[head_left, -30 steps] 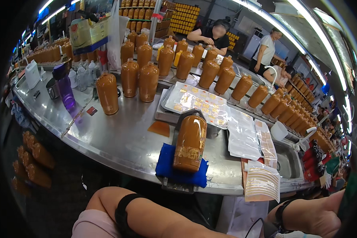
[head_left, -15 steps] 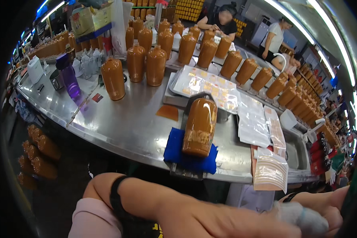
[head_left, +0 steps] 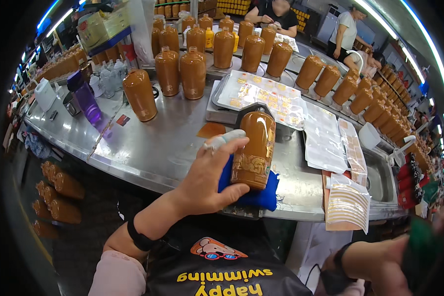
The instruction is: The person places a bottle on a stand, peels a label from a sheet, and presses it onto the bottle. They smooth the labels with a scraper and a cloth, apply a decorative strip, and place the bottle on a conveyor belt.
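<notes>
A glossy brown bottle (head_left: 255,150) with gold patterns lies tilted on a blue cloth pad (head_left: 266,196) at the front edge of the metal bench. My left hand (head_left: 207,180) is on its left side, the thumb against the lower end and the fingers along the side. White coverings wrap some of its fingertips. Far down on the right, my right hand (head_left: 399,249) is smeared by motion beside a dark green, blurred thing (head_left: 422,246); its fingers do not show clearly.
Behind the bottle, a tray (head_left: 222,101) bears sheets of gold decals. White sheets (head_left: 325,143) and a striped decal sheet (head_left: 348,204) lie right of it, near a sink (head_left: 382,182). Several brown bottles (head_left: 167,74) stand at the back. A purple water bottle (head_left: 85,98) is at left.
My left hand has moved from the lower right, beside my right hand, up to the brown bottle. The bottle shows more gold pattern on its right side. My view has shifted slightly.
</notes>
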A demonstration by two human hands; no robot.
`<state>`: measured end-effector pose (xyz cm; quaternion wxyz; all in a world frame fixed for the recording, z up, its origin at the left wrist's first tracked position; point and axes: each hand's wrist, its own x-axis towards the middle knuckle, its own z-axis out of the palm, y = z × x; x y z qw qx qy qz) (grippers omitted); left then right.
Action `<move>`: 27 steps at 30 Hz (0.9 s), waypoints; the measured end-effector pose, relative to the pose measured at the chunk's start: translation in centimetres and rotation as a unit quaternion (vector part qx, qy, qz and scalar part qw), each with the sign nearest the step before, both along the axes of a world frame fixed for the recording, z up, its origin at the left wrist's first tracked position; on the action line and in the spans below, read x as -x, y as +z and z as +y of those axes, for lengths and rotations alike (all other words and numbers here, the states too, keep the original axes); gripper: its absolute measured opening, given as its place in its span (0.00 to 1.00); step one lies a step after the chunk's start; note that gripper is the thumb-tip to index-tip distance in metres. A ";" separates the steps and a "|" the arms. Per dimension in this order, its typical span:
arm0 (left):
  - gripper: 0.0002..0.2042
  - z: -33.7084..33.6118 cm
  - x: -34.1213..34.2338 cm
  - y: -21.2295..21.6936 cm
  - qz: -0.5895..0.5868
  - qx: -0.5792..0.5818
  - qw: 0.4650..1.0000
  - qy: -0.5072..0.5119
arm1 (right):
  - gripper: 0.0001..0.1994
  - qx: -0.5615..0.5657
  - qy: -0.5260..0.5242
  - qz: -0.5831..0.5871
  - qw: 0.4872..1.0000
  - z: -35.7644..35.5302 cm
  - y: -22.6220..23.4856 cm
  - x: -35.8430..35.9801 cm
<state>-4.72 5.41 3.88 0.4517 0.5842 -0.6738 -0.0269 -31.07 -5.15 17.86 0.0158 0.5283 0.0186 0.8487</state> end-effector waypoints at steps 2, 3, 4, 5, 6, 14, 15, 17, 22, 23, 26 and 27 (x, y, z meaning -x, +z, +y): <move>0.38 -0.9 0.8 -1.8 -0.041 -0.007 0.999 0.031 | 0.28 -0.087 -0.053 0.139 0.985 -0.2 -3.5 -1.8; 0.40 -0.8 0.6 -3.0 -0.081 -0.015 0.993 0.083 | 0.23 -0.193 -0.052 0.432 0.880 0.3 -4.3 -2.1; 0.41 -1.0 0.5 -3.9 -0.080 -0.012 0.993 0.091 | 0.18 -0.129 0.001 0.492 0.861 -2.3 -7.2 -3.5; 0.41 -1.2 0.6 -4.5 -0.079 -0.014 0.993 0.088 | 0.21 -0.204 0.073 0.525 0.823 -3.1 -10.5 -4.5; 0.39 -1.3 0.6 -4.9 -0.070 0.019 0.994 0.077 | 0.22 -0.225 0.096 0.552 0.798 -3.5 -13.1 -5.3; 0.26 -1.2 1.6 -6.5 -0.143 0.066 0.981 0.113 | 0.26 -0.269 0.151 0.589 0.747 -3.8 -19.6 -7.6; 0.26 -1.1 1.5 -7.0 -0.143 0.064 0.981 0.112 | 0.26 -0.272 0.152 0.589 0.746 -3.8 -19.8 -7.7; 0.29 -0.8 1.2 -7.6 -0.069 0.037 0.989 0.128 | 0.26 -0.279 0.165 0.580 0.747 -3.9 -20.1 -7.8; 0.43 -2.9 1.7 -5.0 -0.120 -0.001 0.981 0.151 | 0.28 -0.281 0.160 0.572 0.754 -3.8 -20.3 -8.0; 0.44 -3.3 1.4 -5.3 -0.123 -0.003 0.984 0.132 | 0.28 -0.280 0.154 0.572 0.756 -3.7 -20.3 -8.0; 0.47 -3.3 0.7 -7.7 -0.043 -0.010 0.995 0.090 | 0.29 -0.267 0.129 0.587 0.753 -3.8 -20.2 -7.8; 0.48 -3.0 0.4 -7.9 0.044 -0.018 0.997 0.066 | 0.29 -0.270 0.127 0.585 0.754 -3.9 -20.3 -7.7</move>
